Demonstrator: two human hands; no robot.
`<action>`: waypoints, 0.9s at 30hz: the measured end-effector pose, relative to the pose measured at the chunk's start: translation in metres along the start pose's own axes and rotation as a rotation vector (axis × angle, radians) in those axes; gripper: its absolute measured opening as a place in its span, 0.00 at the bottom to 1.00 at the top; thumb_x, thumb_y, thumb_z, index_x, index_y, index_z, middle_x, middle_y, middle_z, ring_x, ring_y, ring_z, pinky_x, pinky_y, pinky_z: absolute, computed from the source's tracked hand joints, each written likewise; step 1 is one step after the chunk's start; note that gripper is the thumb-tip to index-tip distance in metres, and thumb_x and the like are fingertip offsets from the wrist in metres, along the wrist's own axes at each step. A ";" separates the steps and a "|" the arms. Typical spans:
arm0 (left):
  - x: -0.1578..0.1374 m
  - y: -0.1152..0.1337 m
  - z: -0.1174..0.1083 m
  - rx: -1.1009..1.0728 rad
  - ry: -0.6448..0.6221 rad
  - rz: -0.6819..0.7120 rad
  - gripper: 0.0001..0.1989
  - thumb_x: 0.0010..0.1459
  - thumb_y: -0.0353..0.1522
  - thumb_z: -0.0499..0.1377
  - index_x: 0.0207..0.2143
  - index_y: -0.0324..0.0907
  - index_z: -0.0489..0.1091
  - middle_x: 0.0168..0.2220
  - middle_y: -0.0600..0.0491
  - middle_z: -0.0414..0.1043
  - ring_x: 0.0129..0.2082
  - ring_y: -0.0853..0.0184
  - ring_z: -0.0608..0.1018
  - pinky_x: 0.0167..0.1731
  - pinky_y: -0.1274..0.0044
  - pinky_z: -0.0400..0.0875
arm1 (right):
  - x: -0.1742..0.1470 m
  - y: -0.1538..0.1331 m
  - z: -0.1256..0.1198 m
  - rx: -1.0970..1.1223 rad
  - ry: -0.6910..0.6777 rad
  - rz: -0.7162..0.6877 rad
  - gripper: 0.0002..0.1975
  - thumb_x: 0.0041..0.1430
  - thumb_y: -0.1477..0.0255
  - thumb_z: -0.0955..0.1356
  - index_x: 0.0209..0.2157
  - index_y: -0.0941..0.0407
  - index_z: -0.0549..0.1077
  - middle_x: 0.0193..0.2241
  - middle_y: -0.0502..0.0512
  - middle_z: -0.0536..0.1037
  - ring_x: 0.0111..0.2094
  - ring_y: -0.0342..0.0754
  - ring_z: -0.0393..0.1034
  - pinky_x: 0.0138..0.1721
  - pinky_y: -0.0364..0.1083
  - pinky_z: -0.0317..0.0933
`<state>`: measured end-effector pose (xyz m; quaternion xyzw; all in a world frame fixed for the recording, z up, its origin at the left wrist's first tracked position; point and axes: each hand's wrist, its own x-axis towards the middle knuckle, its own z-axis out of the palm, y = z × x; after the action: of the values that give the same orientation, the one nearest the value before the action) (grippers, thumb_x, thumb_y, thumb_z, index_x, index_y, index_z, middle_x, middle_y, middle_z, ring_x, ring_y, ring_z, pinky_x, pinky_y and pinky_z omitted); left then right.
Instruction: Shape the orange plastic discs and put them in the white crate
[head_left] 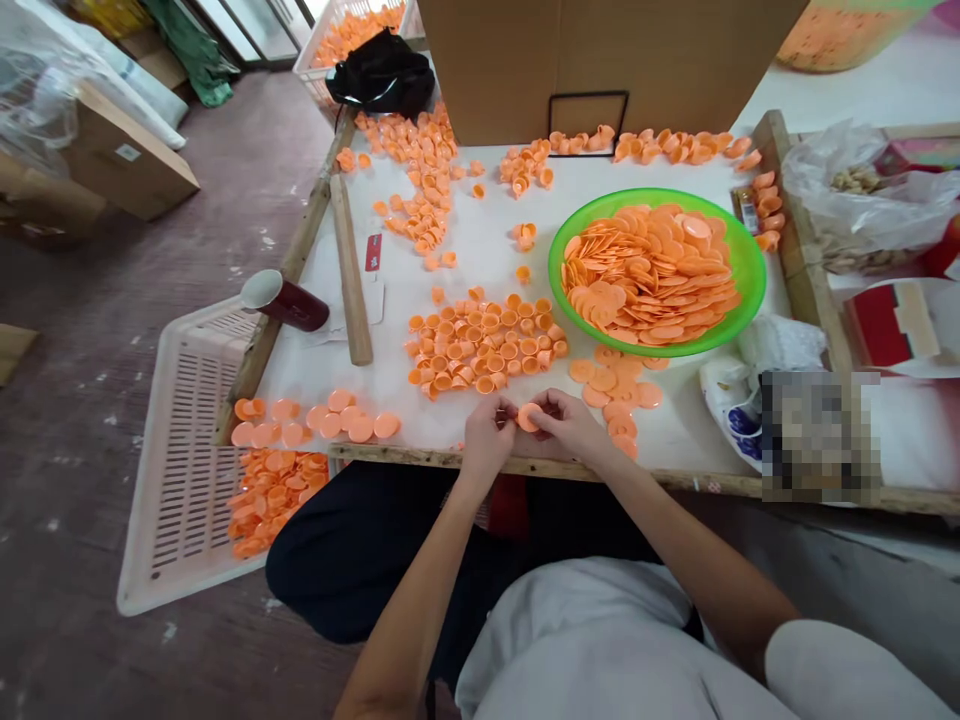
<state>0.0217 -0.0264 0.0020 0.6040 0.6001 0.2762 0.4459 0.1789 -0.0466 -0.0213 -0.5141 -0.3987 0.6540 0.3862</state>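
Close to the table's front edge, my right hand (566, 425) pinches a round orange plastic disc (529, 417) between thumb and fingers. My left hand (490, 437) is closed right beside the disc, fingertips pressed together; what it holds, if anything, is hidden. Just beyond my hands stands a cluster of small orange plastic cups (487, 345), many with their openings up. Loose orange discs (619, 385) lie flat to the right of the cups. Behind those, a green bowl (754, 290) is heaped with more discs. Several disc-topped orange pieces (345, 415) rest at the front left.
A wooden stick (349, 270) and a tilted dark red cup (289, 302) lie on the left. A white plastic crate (187, 450) with orange pieces stands below the table edge. A cardboard box (600, 65) blocks the back. A wooden rail (814, 270) borders the right.
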 end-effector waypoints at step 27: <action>-0.027 0.025 -0.013 0.242 -0.299 0.131 0.16 0.50 0.30 0.62 0.44 0.43 0.72 0.43 0.48 0.68 0.39 0.65 0.73 0.34 0.76 0.71 | -0.014 -0.010 -0.028 -0.197 0.194 -0.047 0.13 0.49 0.60 0.70 0.29 0.55 0.69 0.26 0.51 0.73 0.27 0.44 0.67 0.25 0.43 0.65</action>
<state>0.0187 -0.0470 0.0347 0.7253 0.5153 0.1376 0.4352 0.2097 -0.0524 -0.0117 -0.6007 -0.4339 0.5497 0.3857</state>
